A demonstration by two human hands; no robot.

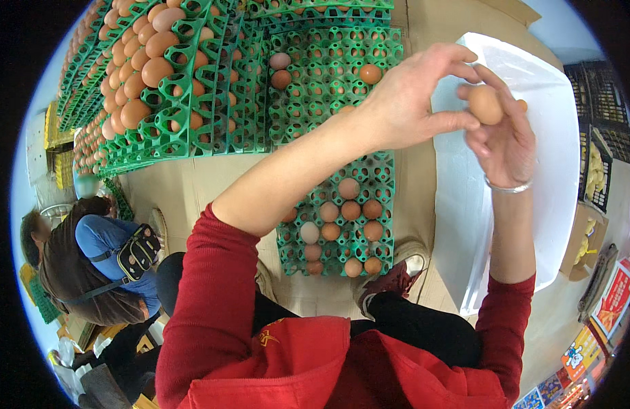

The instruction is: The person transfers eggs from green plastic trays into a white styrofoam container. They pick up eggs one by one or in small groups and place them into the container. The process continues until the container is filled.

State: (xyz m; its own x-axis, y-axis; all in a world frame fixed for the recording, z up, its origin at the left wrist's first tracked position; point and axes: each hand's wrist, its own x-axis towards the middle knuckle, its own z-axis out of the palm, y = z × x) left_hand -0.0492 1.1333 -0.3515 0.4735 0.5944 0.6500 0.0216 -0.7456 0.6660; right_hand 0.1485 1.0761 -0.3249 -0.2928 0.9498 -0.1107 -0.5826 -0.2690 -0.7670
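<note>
My left hand [422, 97] reaches over the white foam box [555, 204], fingers and thumb spread, its thumb tip at the edge of a brown egg [486, 105]. My right hand [504, 133], with a bracelet at the wrist, has that egg against its fingers. Another egg [522, 106] shows partly behind the right fingers. Left of the box, a green egg tray [335, 163] bears scattered brown eggs and a paler egg [309, 232]; my left forearm hides part of it. A single egg [370, 74] sits near the tray's upper right.
Tall stacks of green trays full of eggs [156, 71] stand at the upper left. A seated person [100, 260] with a black bag is at the far left. Black crates [596, 102] and an open carton [583, 240] lie beyond the foam box. My shoes [391, 281] flank the near tray.
</note>
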